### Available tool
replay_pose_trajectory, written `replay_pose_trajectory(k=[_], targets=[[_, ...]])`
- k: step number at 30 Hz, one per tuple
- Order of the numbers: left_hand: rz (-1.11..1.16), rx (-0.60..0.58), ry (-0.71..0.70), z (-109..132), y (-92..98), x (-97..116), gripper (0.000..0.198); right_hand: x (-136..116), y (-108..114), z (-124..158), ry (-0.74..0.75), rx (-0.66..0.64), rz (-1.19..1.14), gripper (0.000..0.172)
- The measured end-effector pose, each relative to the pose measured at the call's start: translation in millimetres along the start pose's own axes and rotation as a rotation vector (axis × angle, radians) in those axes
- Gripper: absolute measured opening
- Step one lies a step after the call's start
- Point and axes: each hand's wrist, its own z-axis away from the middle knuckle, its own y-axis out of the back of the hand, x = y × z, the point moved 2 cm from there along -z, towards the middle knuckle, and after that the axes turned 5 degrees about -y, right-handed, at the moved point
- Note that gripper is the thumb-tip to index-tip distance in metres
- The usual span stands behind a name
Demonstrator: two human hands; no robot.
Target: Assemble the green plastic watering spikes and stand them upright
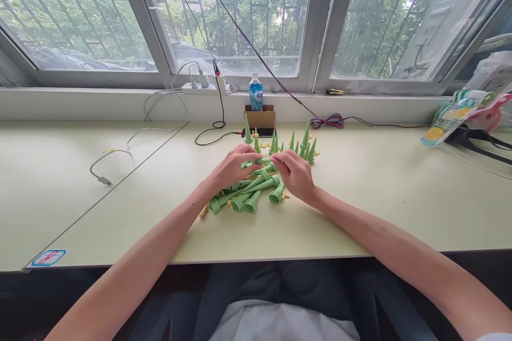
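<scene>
A green plant-watering spike [262, 161] lies crosswise between my hands, above the heap on the table. My left hand [235, 166] is closed around its left part, thumb below and fingers above. At the other end, the fingertips of my right hand [296, 173] pinch it; any small part there is hidden. Below my hands lies a heap of green spikes [260, 185], several with ribbed open caps facing me. Behind them, several spikes [305, 138] stand upright on their caps, with small yellow valves on the sides. A loose yellow piece [204, 210] lies left of the heap.
A phone [260, 132] lies by a small cardboard box [269, 117] and a blue bottle [256, 91]. Cables [328, 121] run from the power strip [204, 88] and along the back. Plastic packaging [452, 117] sits at the far right; a white cable [104, 180] lies left.
</scene>
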Motion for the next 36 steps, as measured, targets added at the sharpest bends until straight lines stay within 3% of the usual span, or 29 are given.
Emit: replay_pose_trajectory(k=[11,14,18,21,27,31,36], targets=[[-0.015,0.194,0.059,4,11.0,2,0.017,4,3,-2,-0.057,0.007,0.079,0.033],[-0.050,0.228,0.099,3,14.2,7,0.016,8,5,-5,-0.015,-0.114,0.180,0.049],[-0.064,0.255,0.141,2,16.2,11,0.018,1,8,-8,0.132,-0.411,0.199,0.052],[-0.021,0.269,0.137,3,15.9,11,0.016,-7,13,-11,0.160,-0.579,0.154,0.047],[0.042,0.257,0.142,6,12.7,9,0.016,-5,28,-16,0.096,-0.791,0.091,0.025],[0.098,0.249,0.204,5,12.7,10,0.019,1,29,-15,0.086,-0.869,0.130,0.017],[0.135,0.260,0.263,4,13.9,12,0.021,-2,25,-12,0.103,-0.876,0.172,0.012]])
